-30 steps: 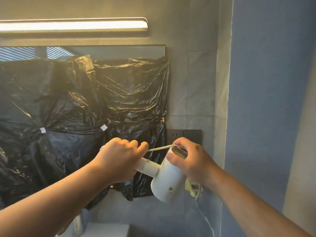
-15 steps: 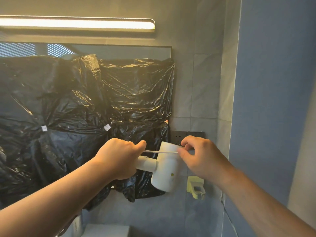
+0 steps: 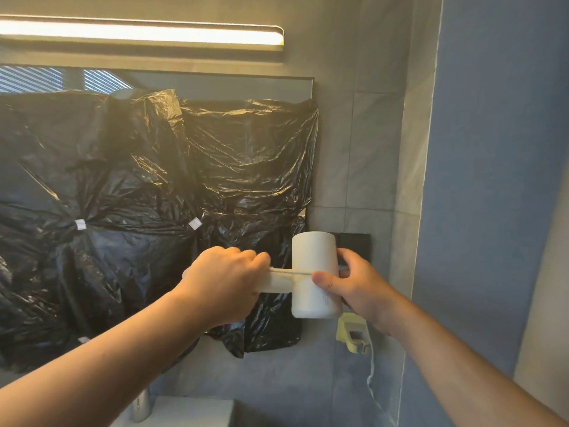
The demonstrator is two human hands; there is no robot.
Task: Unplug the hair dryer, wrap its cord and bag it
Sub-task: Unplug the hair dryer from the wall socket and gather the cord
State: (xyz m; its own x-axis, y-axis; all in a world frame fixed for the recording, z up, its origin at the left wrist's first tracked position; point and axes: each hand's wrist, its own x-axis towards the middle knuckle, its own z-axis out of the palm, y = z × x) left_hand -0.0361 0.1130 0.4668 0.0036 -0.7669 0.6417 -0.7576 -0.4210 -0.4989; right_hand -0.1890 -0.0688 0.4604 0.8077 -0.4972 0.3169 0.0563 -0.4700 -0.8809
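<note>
The white hair dryer [image 3: 312, 257] is held up in front of the wall, barrel upright and handle pointing left. My left hand [image 3: 224, 278] is closed around the handle. My right hand [image 3: 357, 285] grips the barrel from the right, thumb pressing the white cord [image 3: 289, 272] against it. A stretch of cord runs taut across the barrel from my left hand to my right thumb. More cord [image 3: 371, 374] hangs down below my right wrist, its end out of view.
Black plastic sheeting [image 3: 154, 211] covers the mirror on the left. A dark wall socket plate [image 3: 355, 245] sits behind the dryer, a yellow-green wall holder [image 3: 352, 335] below it. A chrome tap [image 3: 141, 406] and basin edge lie at the bottom. A blue wall [image 3: 492, 180] stands right.
The dryer has turned so its barrel stands upright and has risen a little. My right hand has shifted from the top to the barrel's right side, carrying the cord across it.
</note>
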